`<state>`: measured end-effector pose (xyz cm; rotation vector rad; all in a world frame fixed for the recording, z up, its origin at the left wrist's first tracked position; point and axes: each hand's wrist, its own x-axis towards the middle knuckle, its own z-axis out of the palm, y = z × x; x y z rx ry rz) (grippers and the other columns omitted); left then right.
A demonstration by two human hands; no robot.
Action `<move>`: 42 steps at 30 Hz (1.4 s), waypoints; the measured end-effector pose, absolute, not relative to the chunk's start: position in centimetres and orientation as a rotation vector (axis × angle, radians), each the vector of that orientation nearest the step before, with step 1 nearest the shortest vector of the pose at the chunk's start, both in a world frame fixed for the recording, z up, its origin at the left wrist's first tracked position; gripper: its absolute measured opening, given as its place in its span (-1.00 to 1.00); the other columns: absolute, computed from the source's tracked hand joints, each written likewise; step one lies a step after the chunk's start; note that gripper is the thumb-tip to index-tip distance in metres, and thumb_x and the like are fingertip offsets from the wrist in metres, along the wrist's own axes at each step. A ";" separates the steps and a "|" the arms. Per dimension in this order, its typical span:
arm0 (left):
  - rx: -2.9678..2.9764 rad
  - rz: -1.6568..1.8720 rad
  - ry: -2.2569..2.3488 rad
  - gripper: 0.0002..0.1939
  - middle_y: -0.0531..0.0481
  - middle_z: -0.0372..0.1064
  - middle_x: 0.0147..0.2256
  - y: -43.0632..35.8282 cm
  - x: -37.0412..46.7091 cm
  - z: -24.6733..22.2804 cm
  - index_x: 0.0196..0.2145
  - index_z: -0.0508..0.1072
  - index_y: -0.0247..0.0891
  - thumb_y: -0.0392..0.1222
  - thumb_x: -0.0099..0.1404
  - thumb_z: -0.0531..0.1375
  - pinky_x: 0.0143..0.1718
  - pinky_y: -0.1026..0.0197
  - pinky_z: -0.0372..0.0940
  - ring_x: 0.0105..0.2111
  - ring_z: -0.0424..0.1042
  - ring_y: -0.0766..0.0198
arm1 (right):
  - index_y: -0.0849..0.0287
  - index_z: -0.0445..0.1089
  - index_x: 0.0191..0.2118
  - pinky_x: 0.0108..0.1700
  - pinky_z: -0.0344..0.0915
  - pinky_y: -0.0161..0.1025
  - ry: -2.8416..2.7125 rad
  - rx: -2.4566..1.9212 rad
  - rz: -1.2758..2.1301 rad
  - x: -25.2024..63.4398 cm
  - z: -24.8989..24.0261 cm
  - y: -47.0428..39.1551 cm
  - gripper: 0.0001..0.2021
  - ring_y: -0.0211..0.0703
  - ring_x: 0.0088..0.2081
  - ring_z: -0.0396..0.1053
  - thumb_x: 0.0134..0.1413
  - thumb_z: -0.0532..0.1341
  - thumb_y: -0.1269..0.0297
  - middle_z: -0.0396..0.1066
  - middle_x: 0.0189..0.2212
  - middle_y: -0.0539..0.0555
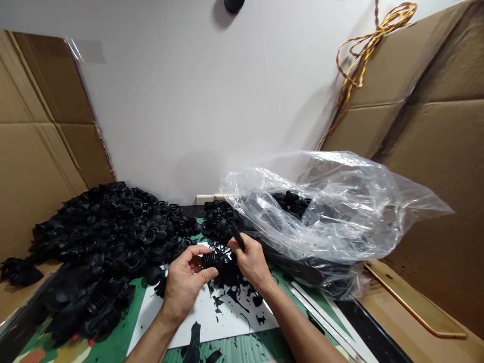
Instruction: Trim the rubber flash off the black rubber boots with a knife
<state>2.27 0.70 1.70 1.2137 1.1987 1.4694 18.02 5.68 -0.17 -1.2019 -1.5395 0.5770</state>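
Observation:
My left hand (185, 280) grips a ribbed black rubber part (209, 260), a bellows-like piece held between thumb and fingers. To its right, my right hand (251, 262) is closed around a narrow black piece (238, 238). Whether that is a tool or a rubber strip I cannot tell. Both hands are above a white sheet (181, 330) strewn with black scraps (236, 297). On the left rises a large heap of similar black rubber parts (124, 227). A smaller black pile (219, 219) lies just beyond the hands.
A clear plastic bag (333, 222) with black parts inside stands at the right. Cardboard panels (45, 111) flank both sides against the pale wall (212, 91). White strips (321, 317) and a copper-edged tray-like object (419, 302) lie at the right. The green mat (242, 348) carries scraps.

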 end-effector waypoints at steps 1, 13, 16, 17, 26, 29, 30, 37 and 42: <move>1.173 1.462 1.183 -0.66 0.03 0.43 -0.40 0.7 2.3 1.8 -0.37 0.50 -0.29 -0.31 -0.20 0.40 -0.44 0.28 0.34 -0.47 0.41 0.30 | 0.16 0.25 -0.60 -0.47 0.15 -0.32 -1.547 -1.187 0.591 18.0 0.1 5.5 -0.78 -0.22 -0.55 0.21 -0.03 0.07 0.22 0.27 -0.63 -0.02; 0.703 1.335 1.078 -0.59 0.09 0.33 -0.71 1.2 1.6 2.2 -0.37 0.42 -0.27 0.09 -0.05 0.34 -0.75 0.39 0.14 -0.72 0.33 0.35 | 0.21 0.39 -0.49 -0.35 0.22 -0.27 -1.504 -1.125 0.839 18.0 0.2 5.2 -0.84 -0.17 -0.45 0.29 -0.01 0.14 0.28 0.34 -0.56 -0.02; 0.716 1.324 1.098 -0.57 0.08 0.30 -0.76 1.2 1.7 2.2 -0.44 0.40 -0.29 0.13 -0.08 0.34 -0.77 0.43 0.07 -0.75 0.30 0.38 | 0.17 0.46 -0.30 -0.24 0.26 -0.22 -1.474 -1.036 0.784 17.6 0.8 4.4 -0.84 -0.12 -0.32 0.36 -0.01 0.17 0.29 0.42 -0.37 0.05; 0.717 1.324 1.107 -0.55 0.09 0.30 -0.76 1.2 1.8 2.1 -0.46 0.39 -0.29 0.14 -0.10 0.35 -0.79 0.44 0.04 -0.76 0.29 0.39 | 0.16 0.46 -0.27 -0.21 0.28 -0.21 -1.470 -0.970 0.757 17.4 1.0 4.1 -0.83 -0.11 -0.27 0.36 -0.01 0.19 0.31 0.41 -0.31 0.08; 0.747 1.225 1.159 -0.51 0.13 0.23 -0.74 1.0 2.4 1.9 -0.55 0.38 -0.33 0.20 -0.15 0.34 -0.81 0.43 -0.12 -0.80 0.19 0.45 | 0.14 0.43 -0.48 -0.39 0.27 -0.32 -1.603 -0.728 0.596 14.8 0.4 3.4 -0.84 -0.23 -0.42 0.33 -0.03 0.14 0.48 0.32 -0.45 0.03; 0.810 1.245 1.172 -0.53 0.09 0.28 -0.67 0.9 2.8 2.3 -0.54 0.42 -0.34 0.17 -0.15 0.35 -0.76 0.41 -0.04 -0.72 0.24 0.42 | 0.16 0.34 -0.55 -0.40 0.22 -0.31 -1.522 -0.798 0.606 15.0 0.5 3.5 -0.86 -0.23 -0.45 0.28 -0.02 0.14 0.43 0.28 -0.50 0.01; 0.831 1.266 1.183 -0.54 0.07 0.29 -0.66 1.0 3.0 2.5 -0.56 0.42 -0.34 0.16 -0.16 0.36 -0.75 0.40 -0.02 -0.70 0.25 0.41 | 0.15 0.30 -0.56 -0.41 0.21 -0.32 -1.497 -0.832 0.630 15.0 0.6 3.5 -0.85 -0.24 -0.47 0.26 -0.01 0.14 0.40 0.26 -0.53 -0.01; 0.924 1.289 1.180 -0.57 0.19 0.12 -0.75 0.2 4.6 3.4 -0.67 0.33 -0.32 0.10 -0.12 0.35 -0.73 0.40 -0.15 -0.78 0.00 0.55 | 0.14 0.20 -0.58 -0.49 0.18 -0.33 -1.340 -1.079 0.815 14.7 0.3 3.7 -0.82 -0.24 -0.55 0.18 -0.04 0.08 0.24 0.21 -0.64 -0.06; 0.999 0.985 1.057 -0.63 0.15 0.16 -0.77 -1.9 4.8 3.1 -0.65 0.32 -0.26 0.06 -0.04 0.33 -0.74 0.35 -0.14 -0.78 0.08 0.45 | 0.14 0.17 -0.60 -0.53 0.11 -0.29 -1.156 -1.277 0.620 17.3 -0.5 6.6 -0.76 -0.25 -0.60 0.09 0.00 0.03 0.18 0.16 -0.67 -0.05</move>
